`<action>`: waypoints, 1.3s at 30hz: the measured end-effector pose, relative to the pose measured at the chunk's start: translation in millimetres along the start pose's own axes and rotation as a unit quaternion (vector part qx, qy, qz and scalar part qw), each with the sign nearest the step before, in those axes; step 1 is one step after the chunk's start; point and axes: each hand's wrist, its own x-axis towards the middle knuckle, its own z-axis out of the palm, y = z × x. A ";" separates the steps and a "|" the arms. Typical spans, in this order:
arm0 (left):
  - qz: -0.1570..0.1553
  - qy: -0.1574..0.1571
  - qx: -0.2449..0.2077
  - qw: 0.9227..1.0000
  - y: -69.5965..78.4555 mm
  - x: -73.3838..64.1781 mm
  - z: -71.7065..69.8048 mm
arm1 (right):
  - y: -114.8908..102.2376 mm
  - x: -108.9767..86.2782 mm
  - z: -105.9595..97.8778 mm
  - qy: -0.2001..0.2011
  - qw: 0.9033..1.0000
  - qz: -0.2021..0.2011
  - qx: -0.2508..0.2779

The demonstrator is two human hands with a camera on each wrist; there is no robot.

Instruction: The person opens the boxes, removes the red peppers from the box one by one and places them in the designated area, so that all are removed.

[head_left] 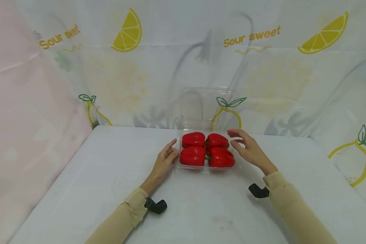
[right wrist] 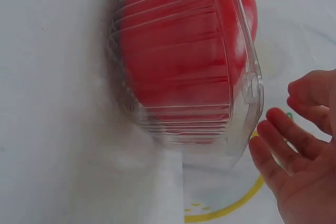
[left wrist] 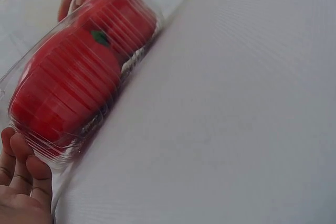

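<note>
A clear plastic clamshell box (head_left: 207, 168) stands on the table with its lid (head_left: 191, 108) raised at the back. Inside lie several red bell peppers (head_left: 192, 156) in two rows, and a green stem (left wrist: 100, 37) shows through the ribbed wall in the left wrist view. My left hand (head_left: 164, 160) is at the box's left side, its fingertips touching or very near the wall. Beside the right rim, my right hand (head_left: 247, 147) hovers with loosely bent fingers and nothing in them. In the right wrist view, the right hand's fingers (right wrist: 286, 129) are close to the rim.
A white table (head_left: 125, 162) spreads around the box. Behind it hangs a cloth (head_left: 158, 74) printed with lemons, near the raised lid. Pink cloth (head_left: 27, 112) borders the left side. Each wrist wears a black camera mount (head_left: 156, 205).
</note>
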 end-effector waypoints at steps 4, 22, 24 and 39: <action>0.002 -0.007 -0.006 1.000 -0.6 0.2 -1.0 | -4.5 -3.3 0.9 -0.036 0.999 -0.012 -0.019; -0.007 -0.018 -0.018 1.000 -0.2 -1.0 -1.9 | -23.8 -11.0 10.4 -0.140 0.990 -0.021 -0.025; -0.006 -0.016 -0.019 1.000 0.1 -1.0 -1.8 | -24.0 -11.2 11.4 -0.143 0.989 -0.014 -0.022; -0.009 -0.021 -0.010 1.000 0.8 -1.5 -1.6 | -22.9 -14.4 16.9 -0.148 0.988 0.034 -0.032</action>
